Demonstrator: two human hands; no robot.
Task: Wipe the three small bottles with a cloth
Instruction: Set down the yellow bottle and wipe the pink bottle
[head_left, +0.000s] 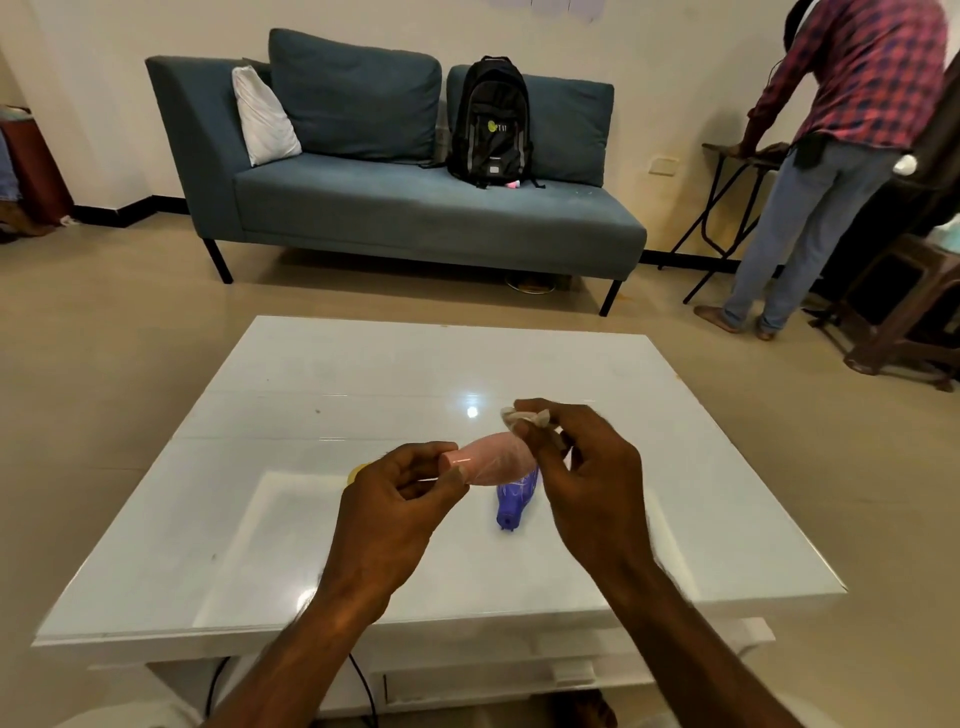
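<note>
Above a white surface (234, 467), near edge: left hand (387, 512) closed on the cap end of a pink bottle (491, 462), held sideways in mid-air. At right, right hand (587, 467) pinching a small pale cloth (524, 415) against the bottle's far end. Below, lying flat, a blue bottle (511, 501); behind the left hand, a yellow sliver (356, 472), possibly the third. Wiping under way, seemingly two left.
</note>
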